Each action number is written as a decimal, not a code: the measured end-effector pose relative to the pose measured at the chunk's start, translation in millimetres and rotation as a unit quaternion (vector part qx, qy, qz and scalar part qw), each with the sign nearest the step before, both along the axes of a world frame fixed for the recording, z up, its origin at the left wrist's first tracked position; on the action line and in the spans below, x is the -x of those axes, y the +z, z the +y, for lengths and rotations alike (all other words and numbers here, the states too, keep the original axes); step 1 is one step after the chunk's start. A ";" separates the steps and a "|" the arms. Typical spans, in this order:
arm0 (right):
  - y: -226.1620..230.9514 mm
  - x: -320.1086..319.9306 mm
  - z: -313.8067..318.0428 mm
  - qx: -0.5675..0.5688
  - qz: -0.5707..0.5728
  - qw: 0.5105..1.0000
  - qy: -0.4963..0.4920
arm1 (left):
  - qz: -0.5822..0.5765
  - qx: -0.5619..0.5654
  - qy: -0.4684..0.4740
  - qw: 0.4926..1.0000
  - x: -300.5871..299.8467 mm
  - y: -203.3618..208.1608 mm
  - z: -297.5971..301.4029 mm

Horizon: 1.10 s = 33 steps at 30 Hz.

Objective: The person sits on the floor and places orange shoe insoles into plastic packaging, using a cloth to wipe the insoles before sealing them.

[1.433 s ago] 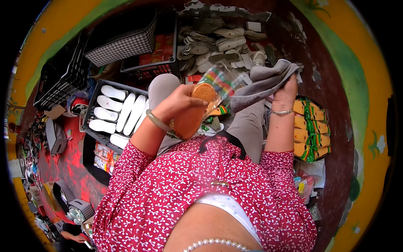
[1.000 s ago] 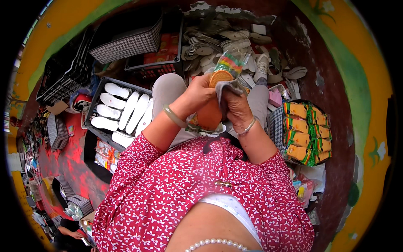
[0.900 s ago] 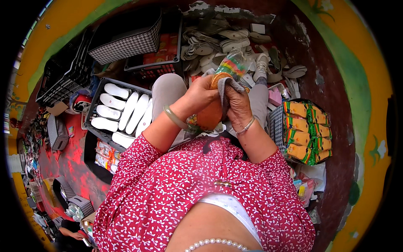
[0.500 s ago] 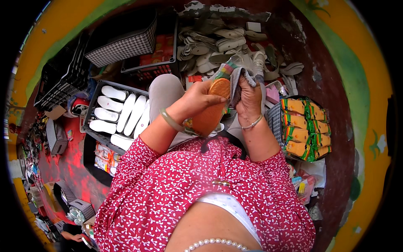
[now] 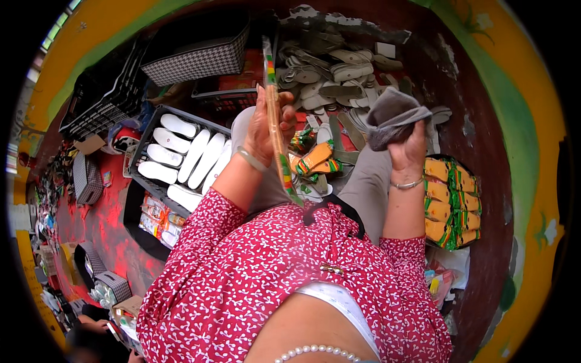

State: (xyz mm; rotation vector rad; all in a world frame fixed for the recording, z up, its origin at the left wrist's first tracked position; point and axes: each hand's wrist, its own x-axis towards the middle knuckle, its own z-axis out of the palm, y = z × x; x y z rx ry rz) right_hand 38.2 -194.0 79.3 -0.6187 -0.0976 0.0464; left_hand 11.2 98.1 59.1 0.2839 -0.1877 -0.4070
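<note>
In my left hand (image 5: pixel 259 130) is a flat packet of orange insoles (image 5: pixel 280 154), turned edge-on and upright; its clear wrapper has red, yellow and green bands. The fingers close round its middle. My right hand (image 5: pixel 409 151) grips a bunched grey cloth (image 5: pixel 390 115), raised to the right of my knee. Between my legs lie several more wrapped orange insoles (image 5: pixel 316 157). To the right of my right forearm, a basket is filled with rows of packed orange insoles (image 5: pixel 437 190).
At left stands a dark crate (image 5: pixel 140 175) of white insoles (image 5: pixel 206 160). Loose grey and white insoles (image 5: pixel 351 71) pile up by the far wall. A houndstooth bin (image 5: pixel 200 63) and black crates (image 5: pixel 100 100) stand far left. Another person's hand (image 5: pixel 95 325) shows at lower left.
My hands have moved apart. The packet has swung from face-on to edge-on and gone left in my left hand. The cloth has moved right, away from the packet.
</note>
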 end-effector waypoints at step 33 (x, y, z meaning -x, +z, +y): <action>7.0 19.6 99.2 0.666 -0.490 0.559 -0.058 | -0.027 0.130 -0.096 0.986 18.8 -25.9 -52.9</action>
